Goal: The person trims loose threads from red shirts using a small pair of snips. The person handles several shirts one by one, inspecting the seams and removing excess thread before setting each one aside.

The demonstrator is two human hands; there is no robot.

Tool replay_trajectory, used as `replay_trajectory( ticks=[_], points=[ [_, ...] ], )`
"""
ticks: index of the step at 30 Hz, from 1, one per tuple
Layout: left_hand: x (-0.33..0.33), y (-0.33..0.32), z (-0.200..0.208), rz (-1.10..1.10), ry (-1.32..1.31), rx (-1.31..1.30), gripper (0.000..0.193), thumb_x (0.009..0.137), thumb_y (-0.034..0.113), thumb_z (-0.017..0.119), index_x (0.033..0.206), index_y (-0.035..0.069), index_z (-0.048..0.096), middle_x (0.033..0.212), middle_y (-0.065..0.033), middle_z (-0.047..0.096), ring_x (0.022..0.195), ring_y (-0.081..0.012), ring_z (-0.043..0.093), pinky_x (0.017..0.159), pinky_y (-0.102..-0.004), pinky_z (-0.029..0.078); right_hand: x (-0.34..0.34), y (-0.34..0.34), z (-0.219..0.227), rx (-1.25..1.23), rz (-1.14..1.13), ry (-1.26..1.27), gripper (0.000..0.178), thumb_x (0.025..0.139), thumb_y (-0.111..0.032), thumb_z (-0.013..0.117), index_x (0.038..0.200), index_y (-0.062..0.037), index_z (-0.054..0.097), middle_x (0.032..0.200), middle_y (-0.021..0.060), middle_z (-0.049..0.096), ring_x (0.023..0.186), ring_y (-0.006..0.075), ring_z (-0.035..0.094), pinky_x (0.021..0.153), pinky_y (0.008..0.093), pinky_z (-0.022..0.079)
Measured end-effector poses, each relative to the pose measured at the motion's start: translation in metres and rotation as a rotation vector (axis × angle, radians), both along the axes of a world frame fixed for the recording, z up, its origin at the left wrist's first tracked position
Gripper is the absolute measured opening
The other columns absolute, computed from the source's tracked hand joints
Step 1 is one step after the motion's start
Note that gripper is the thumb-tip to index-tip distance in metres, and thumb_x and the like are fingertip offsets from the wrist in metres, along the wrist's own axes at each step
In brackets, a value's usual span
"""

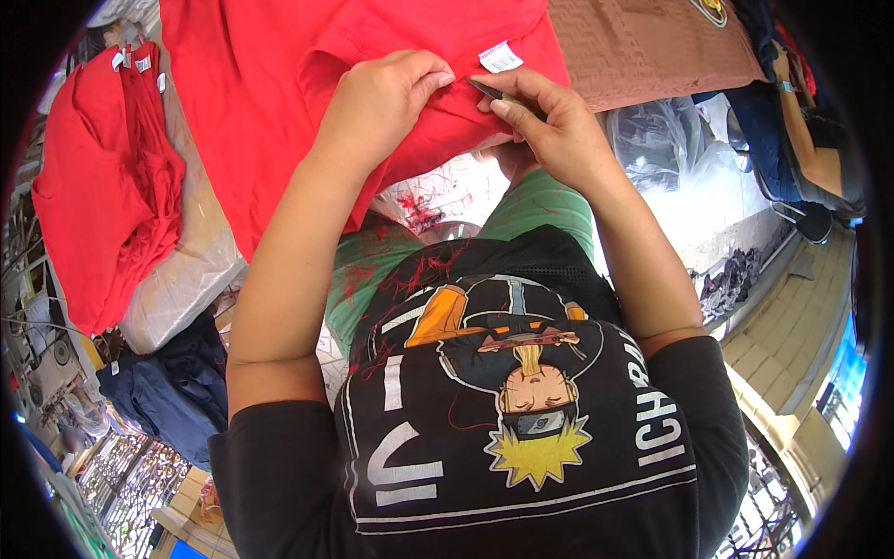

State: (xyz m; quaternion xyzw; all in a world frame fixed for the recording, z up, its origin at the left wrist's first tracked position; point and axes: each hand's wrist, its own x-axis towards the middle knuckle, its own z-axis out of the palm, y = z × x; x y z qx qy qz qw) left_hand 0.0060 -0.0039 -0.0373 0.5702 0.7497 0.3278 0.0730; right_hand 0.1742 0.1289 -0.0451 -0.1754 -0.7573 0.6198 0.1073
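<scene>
A red garment (251, 84) lies spread over the table in front of me, its near part hanging toward my lap. My left hand (396, 98) pinches at the red cloth, thumb and forefinger pressed together; any thread between them is too small to make out. Close to its fingertips, my right hand (549, 116) is closed round small dark thread snips (503, 98), the blades pointing left toward the pinched spot. A white label (500, 59) sticks up from the garment just beyond the right hand.
More red garments (107, 186) are piled at the left on a plastic-wrapped stack (191, 270), with dark blue cloth (168, 382) below. A brown padded surface (643, 47) extends right. Clear plastic bags (656, 140) lie beneath it. Another person's arm (805, 140) shows at far right. Red thread scraps cling to my clothes.
</scene>
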Motion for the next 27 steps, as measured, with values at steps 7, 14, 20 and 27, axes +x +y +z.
replay_trajectory(
  ticks=[7, 14, 20, 27],
  points=[
    [-0.005, 0.003, 0.010, -0.002, -0.047, -0.066, 0.014, 0.095, 0.015, 0.055, 0.101, 0.004, 0.059, 0.082, -0.0121, 0.069, 0.080, -0.0236, 0.070, 0.069, -0.0332, 0.054, -0.002, -0.001, 0.005, 0.080, 0.010, -0.017, 0.027, 0.093, -0.005, 0.057, 0.119, -0.0008, 0.060, 0.102, 0.0047, 0.066, 0.096, 0.0107, 0.060, 0.086, 0.0251, 0.048],
    [0.001, 0.001, 0.009, 0.049, -0.041, -0.030, 0.015, 0.092, 0.020, 0.058, 0.094, 0.006, 0.062, 0.078, -0.0090, 0.069, 0.075, -0.0290, 0.066, 0.068, -0.0387, 0.052, -0.009, -0.009, 0.017, 0.317, -0.016, -0.113, 0.027, 0.090, -0.007, 0.060, 0.117, -0.0055, 0.062, 0.099, 0.0088, 0.067, 0.092, 0.0149, 0.063, 0.082, 0.0289, 0.049],
    [-0.022, -0.039, 0.068, -0.610, -0.449, -0.034, 0.022, 0.095, 0.017, 0.054, 0.087, 0.001, 0.066, 0.098, -0.0092, 0.063, 0.093, -0.0189, 0.057, 0.088, -0.0290, 0.042, 0.005, -0.006, 0.031, 0.675, -0.036, -0.088, 0.031, 0.086, -0.007, 0.063, 0.117, -0.0085, 0.062, 0.097, 0.0126, 0.066, 0.088, 0.0263, 0.066, 0.075, 0.0332, 0.051],
    [-0.022, -0.042, 0.048, -0.207, -0.205, 0.009, 0.019, 0.095, 0.014, 0.051, 0.101, 0.003, 0.065, 0.108, -0.0092, 0.063, 0.106, -0.0225, 0.057, 0.097, -0.0335, 0.039, 0.014, -0.012, 0.014, 0.934, -0.059, -0.023, 0.029, 0.078, -0.008, 0.071, 0.106, -0.0080, 0.063, 0.094, 0.0091, 0.065, 0.083, 0.0251, 0.066, 0.073, 0.0296, 0.052]
  ],
)
